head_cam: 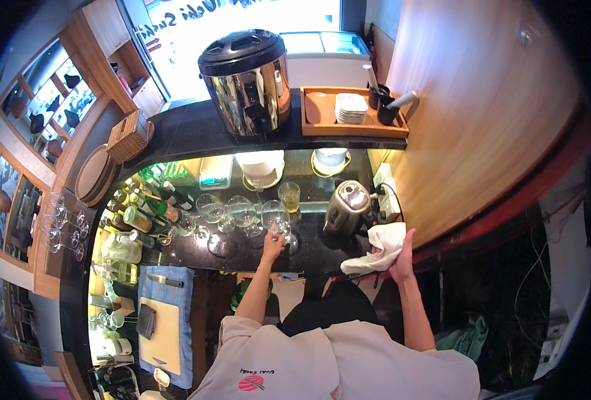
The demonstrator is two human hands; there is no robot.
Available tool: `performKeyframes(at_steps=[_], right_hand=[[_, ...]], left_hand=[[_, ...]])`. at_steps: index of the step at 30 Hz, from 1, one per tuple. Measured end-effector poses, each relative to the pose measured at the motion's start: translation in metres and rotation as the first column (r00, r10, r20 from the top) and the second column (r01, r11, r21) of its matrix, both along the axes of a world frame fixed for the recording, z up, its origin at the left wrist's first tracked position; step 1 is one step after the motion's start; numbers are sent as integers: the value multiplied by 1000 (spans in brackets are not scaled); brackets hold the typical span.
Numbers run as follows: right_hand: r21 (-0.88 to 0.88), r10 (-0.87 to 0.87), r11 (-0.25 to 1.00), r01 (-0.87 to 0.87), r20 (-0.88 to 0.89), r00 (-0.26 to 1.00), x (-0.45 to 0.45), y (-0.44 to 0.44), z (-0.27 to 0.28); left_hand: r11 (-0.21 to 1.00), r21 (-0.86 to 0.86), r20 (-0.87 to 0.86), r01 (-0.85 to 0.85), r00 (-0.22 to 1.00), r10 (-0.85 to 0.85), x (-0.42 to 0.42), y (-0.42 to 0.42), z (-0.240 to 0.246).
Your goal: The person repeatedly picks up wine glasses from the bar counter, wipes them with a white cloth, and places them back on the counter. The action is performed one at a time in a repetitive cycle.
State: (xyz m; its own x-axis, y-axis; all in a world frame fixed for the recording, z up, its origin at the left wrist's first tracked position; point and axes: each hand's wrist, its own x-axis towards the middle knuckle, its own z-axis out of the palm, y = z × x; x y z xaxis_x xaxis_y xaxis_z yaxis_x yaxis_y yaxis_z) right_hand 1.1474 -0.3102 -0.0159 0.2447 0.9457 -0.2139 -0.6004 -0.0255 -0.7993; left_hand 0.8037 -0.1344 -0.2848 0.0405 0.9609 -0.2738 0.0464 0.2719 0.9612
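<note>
My left hand (274,246) has its fingers at the stem of a clear wine glass (275,214), which stands upright at the right end of a row on the black counter. More stemmed glasses (242,212) stand just left of it. Behind it is a tumbler of amber liquid (289,196). In my right hand (403,262) is a bunched white cloth (386,244), over the counter's front edge. The cloth hides some of the fingers. A steel electric kettle (346,207) stands close behind the cloth.
Bottles (163,205) crowd the counter's left corner. A cutting board (160,335) and a knife (165,280) lie on a blue towel (183,295). On the raised ledge stand a large steel drink dispenser (245,95) and a wooden tray (320,131). A wood panel (455,125) borders the right.
</note>
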Motion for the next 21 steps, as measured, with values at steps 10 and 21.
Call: performKeyframes(at_steps=[10, 21], right_hand=[[-75, 8, 991, 109, 857, 516, 9, 60, -36], [91, -92, 971, 220, 996, -7, 5, 83, -68]], left_hand=[[733, 629, -656, 260, 683, 321, -12, -10, -14], [824, 556, -648, 109, 678, 348, 36, -103, 162]])
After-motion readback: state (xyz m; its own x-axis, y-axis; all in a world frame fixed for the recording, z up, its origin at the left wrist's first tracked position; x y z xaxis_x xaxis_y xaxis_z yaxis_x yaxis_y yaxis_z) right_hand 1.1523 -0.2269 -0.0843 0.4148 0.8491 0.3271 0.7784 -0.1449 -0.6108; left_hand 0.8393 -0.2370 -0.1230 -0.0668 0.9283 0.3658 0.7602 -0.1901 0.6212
